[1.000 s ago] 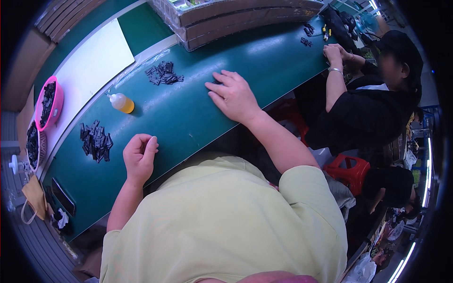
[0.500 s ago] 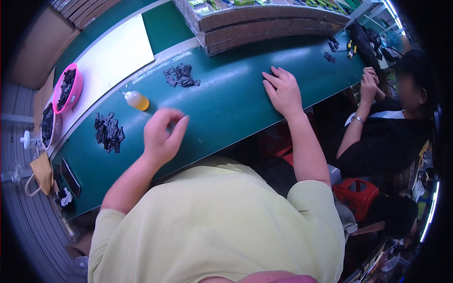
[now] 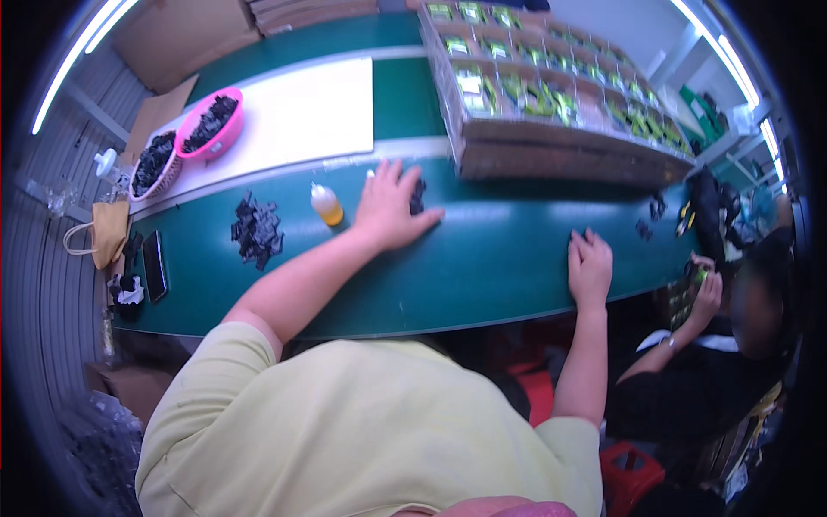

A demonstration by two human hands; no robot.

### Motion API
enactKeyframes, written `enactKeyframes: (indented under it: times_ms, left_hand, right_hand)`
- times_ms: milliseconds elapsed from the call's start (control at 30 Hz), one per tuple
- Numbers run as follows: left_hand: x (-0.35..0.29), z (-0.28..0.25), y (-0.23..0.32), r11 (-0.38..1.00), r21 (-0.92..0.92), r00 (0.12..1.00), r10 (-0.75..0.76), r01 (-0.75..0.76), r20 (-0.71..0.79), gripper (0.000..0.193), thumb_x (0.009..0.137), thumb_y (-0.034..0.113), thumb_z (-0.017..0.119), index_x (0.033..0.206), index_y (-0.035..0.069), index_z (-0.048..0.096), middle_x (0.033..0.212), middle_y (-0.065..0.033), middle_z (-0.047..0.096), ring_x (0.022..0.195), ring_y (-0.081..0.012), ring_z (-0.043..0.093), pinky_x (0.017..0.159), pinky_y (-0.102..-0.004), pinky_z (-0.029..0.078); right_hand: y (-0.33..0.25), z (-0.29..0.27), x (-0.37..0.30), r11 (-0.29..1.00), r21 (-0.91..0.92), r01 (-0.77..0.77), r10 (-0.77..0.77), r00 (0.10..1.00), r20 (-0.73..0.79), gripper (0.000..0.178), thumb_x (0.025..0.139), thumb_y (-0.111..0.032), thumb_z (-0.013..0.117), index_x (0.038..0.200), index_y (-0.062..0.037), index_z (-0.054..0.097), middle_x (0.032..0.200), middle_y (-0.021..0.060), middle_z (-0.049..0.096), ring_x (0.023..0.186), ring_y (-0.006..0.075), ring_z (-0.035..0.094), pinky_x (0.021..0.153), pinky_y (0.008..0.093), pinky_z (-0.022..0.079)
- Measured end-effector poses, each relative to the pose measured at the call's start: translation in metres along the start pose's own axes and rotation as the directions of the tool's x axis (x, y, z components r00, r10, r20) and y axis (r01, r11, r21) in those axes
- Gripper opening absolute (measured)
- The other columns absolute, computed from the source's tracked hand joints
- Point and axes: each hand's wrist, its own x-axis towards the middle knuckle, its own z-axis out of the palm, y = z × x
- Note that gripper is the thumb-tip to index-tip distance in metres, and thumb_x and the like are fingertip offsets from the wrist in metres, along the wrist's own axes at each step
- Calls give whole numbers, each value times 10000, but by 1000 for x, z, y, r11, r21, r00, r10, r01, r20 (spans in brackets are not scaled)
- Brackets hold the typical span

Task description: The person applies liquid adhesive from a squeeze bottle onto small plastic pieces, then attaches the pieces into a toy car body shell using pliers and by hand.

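hands [image 3: 388, 207] on black parts [image 3: 417, 196]

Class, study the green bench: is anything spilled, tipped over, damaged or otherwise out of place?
Nothing stands out. The small yellow bottle stands upright, and the black parts sit in loose piles or in the pink basket. The left hand covers one pile; the right hand rests flat on the green bench.

Left hand [image 3: 386, 205] covers most of a dark parts pile [image 3: 418, 196] — pieces indistinct.
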Motion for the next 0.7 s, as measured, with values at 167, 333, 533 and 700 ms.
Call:
enactKeyframes:
  times_ms: [167, 333, 533, 700]
  left_hand:
    - [-4, 7, 8, 994, 48, 995, 102, -102, -4, 697, 848, 523, 558, 1362, 72, 424, 1451, -222, 311, 1388, -364, 223, 1142, -476, 169]
    - [-9, 11, 14, 982, 6, 982, 190, -191, 10, 621, 873, 484, 547, 1330, 73, 455, 1440, -214, 329, 1381, -360, 242, 1140, -471, 183]
    - [-12, 8, 18, 967, -1, 967, 253, -253, 29, 614, 872, 484, 550, 1320, 73, 465, 1430, -218, 341, 1374, -370, 251, 1138, -480, 185]
    - [-9, 15, 35, 942, -47, 942, 333, -331, 40, 612, 867, 451, 572, 1313, 47, 464, 1425, -226, 346, 1365, -379, 264, 1133, -482, 194]
  right_hand:
    - [-4, -11, -1, 1000, -15, -22, 22, 1000, -4, 243, 871, -213, 584, 1046, -93, 702, 1149, 164, 621, 1110, 343, 533, 982, 454, 393]
    - [-24, -27, 8, 968, -243, -59, 84, 992, 96, 340, 874, -293, 590, 1164, -124, 645, 1287, 158, 530, 1192, 310, 496, 1046, 472, 318]
    - [-38, -27, 52, 886, 345, -310, 296, 951, 94, 567, 862, -316, 634, 1309, -7, 476, 1297, 212, 493, 1210, 358, 473, 1036, 421, 358]
    - [-28, 3, 102, 745, 445, -497, 459, 866, 197, 1050, 670, -393, 812, 1369, 136, 236, 1354, 317, 396, 1263, 398, 419, 1059, 391, 335]
